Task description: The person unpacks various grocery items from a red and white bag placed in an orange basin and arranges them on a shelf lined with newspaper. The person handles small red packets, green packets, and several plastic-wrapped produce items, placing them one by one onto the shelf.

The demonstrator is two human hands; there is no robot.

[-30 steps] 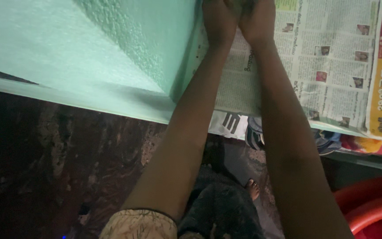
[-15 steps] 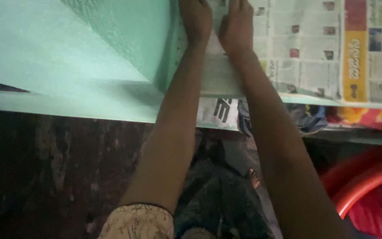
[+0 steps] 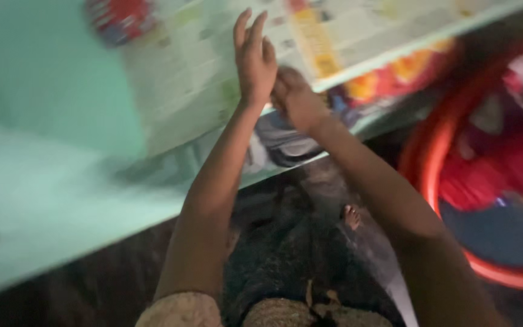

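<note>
The right hand (image 3: pixel 295 97) is clenched at the near edge of the newspaper (image 3: pixel 213 72), though blur hides whether the grip actually pinches the sheet. Just beside it, the left hand (image 3: pixel 254 57) is released, fingers spread and raised, its palm over the paper. The newspaper lies on a pale green shelf (image 3: pixel 43 175) that stretches away to the left of the hands. Under the shelf edge, directly below the right hand, sits a dark bundle of cloth (image 3: pixel 286 142). Well to the right is a red tub (image 3: pixel 449 163) with red fabric inside. A bare foot (image 3: pixel 351 216) shows on the dark floor below the arms.
</note>
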